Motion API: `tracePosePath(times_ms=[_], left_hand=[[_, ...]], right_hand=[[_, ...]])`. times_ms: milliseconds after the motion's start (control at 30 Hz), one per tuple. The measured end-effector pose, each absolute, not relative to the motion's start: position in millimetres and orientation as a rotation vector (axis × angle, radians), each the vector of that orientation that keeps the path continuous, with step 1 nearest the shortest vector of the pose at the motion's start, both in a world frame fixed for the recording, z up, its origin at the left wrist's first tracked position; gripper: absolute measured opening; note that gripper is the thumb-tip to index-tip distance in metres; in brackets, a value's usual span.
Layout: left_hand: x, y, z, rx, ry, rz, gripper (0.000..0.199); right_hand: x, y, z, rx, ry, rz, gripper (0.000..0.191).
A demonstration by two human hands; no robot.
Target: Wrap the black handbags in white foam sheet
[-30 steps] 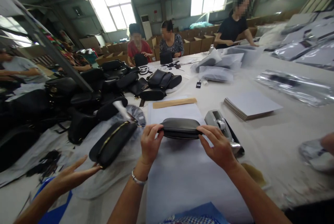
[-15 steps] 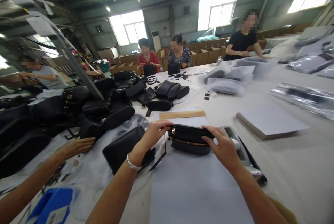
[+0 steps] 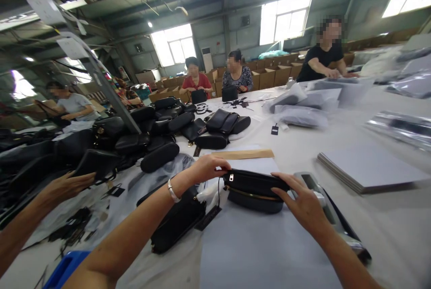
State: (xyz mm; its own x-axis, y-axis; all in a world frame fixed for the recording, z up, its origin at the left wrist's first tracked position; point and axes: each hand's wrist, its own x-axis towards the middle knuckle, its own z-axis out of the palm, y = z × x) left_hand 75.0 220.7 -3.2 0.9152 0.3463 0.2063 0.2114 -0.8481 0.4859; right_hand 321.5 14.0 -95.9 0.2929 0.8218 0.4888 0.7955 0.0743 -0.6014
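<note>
A small black handbag (image 3: 255, 199) with a gold zipper sits over a large white sheet (image 3: 262, 248) in front of me. My left hand (image 3: 210, 168), with a silver bangle at the wrist, pinches the bag's top left corner beside the zipper pull. At the right end, my right hand (image 3: 301, 197) grips the top edge between thumb and fingers. A black tag (image 3: 208, 218) hangs on a cord from the bag's left side. Another black bag (image 3: 178, 226) lies left of it, partly behind my left forearm.
A co-worker's hand (image 3: 69, 186) holds a black bag at the left, near a heap of black bags (image 3: 158, 156). Right of me lie a grey tool (image 3: 332, 212) and a stack of white boards (image 3: 370, 168). Wrapped bags (image 3: 301, 116) lie farther back. A metal post (image 3: 111, 94) slants across the left.
My view has shifted slightly, and both hands still hold the handbag. The co-worker's hand at the left has pulled a black bag nearer. The black bag beside mine has turned.
</note>
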Motion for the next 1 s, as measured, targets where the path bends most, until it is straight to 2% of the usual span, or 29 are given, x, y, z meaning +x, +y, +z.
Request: tracePosePath(times_ms=[267, 367, 467, 700, 800, 900, 967, 1000], left_hand=[[96.7, 183.8, -38.2, 2.471, 1.046, 0.933, 0.011], [110.8, 170.2, -54.0, 2.320, 1.261, 1.122, 0.021], [115.5, 162.7, -61.9, 2.249, 1.281, 1.183, 0.029], [81.7, 170.4, -37.0, 2.310, 0.967, 0.967, 0.027], [75.5, 175.4, -23.9, 2.431, 0.713, 0.772, 0.048], [76.9, 184.8, -25.9, 2.517, 0.570, 0.500, 0.078], [76.8, 193.5, -34.0, 2.514, 0.622, 0.420, 0.086], [75.5, 197.7, -38.5, 2.490, 0.668, 0.401, 0.089]], right_hand=[[312.5, 16.1, -101.8, -1.490, -1.558, -0.194, 0.034], [309.3, 17.0, -101.1, -1.488, -1.565, -0.219, 0.034], [309.6, 16.6, -101.8, -1.498, -1.553, -0.210, 0.036], [307.0, 11.8, -103.7, -1.508, -1.492, -0.136, 0.036], [307.0, 9.4, -102.8, -1.524, -1.458, -0.028, 0.038], [311.7, 7.6, -104.7, -1.606, -1.369, 0.208, 0.062], [316.4, 6.5, -107.4, -1.668, -1.308, 0.422, 0.077], [318.6, 5.8, -108.7, -1.680, -1.296, 0.519, 0.077]])
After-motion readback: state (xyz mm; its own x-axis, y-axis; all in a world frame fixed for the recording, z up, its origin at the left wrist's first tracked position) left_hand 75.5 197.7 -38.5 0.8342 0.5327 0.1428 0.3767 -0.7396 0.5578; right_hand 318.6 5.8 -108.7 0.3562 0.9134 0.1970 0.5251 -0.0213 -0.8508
